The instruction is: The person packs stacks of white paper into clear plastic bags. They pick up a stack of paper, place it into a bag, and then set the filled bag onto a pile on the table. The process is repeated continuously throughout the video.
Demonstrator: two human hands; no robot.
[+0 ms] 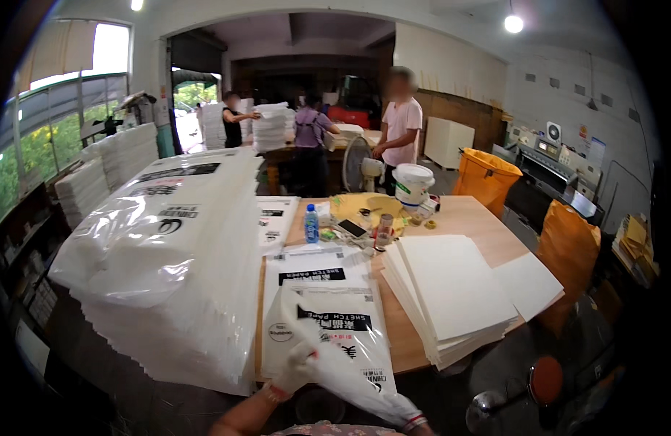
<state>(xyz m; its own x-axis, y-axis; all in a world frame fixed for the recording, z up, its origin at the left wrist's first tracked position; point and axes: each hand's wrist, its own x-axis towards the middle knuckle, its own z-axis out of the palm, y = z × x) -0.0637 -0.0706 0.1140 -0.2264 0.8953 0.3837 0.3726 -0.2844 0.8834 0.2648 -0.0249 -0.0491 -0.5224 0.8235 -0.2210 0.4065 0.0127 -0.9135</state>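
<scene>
My left hand [295, 369], in a white glove, is closed on the near left edge of a printed plastic paper bag [342, 327]. The bag is white with black and red print, and its left side is lifted into a fold. Low on the right, my right hand [402, 411] is gloved too and lies against the bag's near corner. Its fingers blend into the white plastic and cannot be made out. More printed bags [299, 263] lie flat beneath on the wooden table [455, 212]. To the right rests a stack of blank white paper [459, 291].
A tall pile of plastic-wrapped packs [168, 269] stands at left. Beyond the bags are a blue bottle [311, 224], a phone [352, 229], a clear jar [384, 229] and a white bucket [412, 184]. Orange sacks [486, 182] stand at right. Several people work behind, near a fan [357, 166].
</scene>
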